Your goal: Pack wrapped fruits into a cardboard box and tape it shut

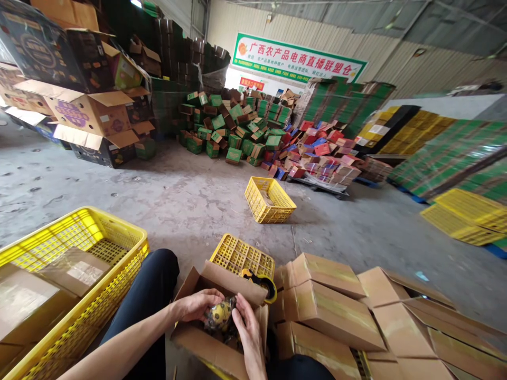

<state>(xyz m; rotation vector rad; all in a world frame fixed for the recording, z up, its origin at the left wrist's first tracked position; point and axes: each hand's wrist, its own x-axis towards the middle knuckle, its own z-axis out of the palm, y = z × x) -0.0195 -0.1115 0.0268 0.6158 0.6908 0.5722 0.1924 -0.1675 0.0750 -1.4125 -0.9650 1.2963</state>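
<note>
Floor: grey concrete [198,195], spreading under everything.
Green boxes: heap [233,134] lying loose toward the back.
Red/blue boxes: pile [320,153] spilling beside the green heap, on its right.
Banner: white and green sign [297,58], hanging on the back wall.
Brown cartons: rows [332,316] sitting on the right.
Left crate: yellow crate [119,274] standing by the left leg, holding brown cartons.
Far crate: smaller-looking yellow crate [273,214] standing alone on the floor ahead.
Open carton: brown box [209,348] sitting between the legs, flaps up, dark bagged contents showing.
Tape dispenser: black and yellow tool [271,287] sitting just beyond the carton's far edge.
Left hand [200,306]: grasping the bag from its left side.
Right hand [248,322]: fingers bending along the bag's right side; can't tell if it's gripping.
Bagged item: yellow, dark-spotted piece in clear wrap [220,314], sitting between both hands over the open carton.
</note>
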